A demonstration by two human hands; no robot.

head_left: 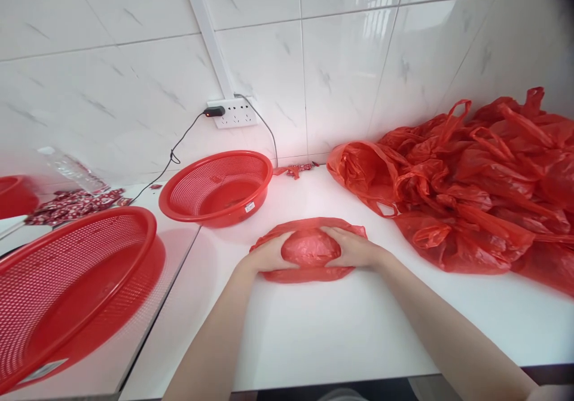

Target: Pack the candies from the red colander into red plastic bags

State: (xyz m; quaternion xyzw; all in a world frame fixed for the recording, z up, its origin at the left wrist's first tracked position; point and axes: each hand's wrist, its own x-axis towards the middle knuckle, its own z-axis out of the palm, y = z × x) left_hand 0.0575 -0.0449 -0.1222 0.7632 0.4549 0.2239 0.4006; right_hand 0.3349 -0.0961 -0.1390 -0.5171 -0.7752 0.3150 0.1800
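A red plastic bag (309, 250) lies on the white table before me, with a rounded bulge in its middle; what is inside cannot be made out. My left hand (272, 253) grips the bulge from the left, thumb on the near side. From the right, my right hand (352, 248) clasps it the same way. Parts of the fingers are hidden by the bag's film. The bag's loose edges spread out flat around both hands.
A big heap of red plastic bags (466, 192) fills the right. Red plastic baskets (215, 189) stand at the left, one large basket (147, 227) nearest. Behind are a wall socket strip (235, 114) with a cable, red-and-white wrappers (76, 205) and a clear bottle (78, 171).
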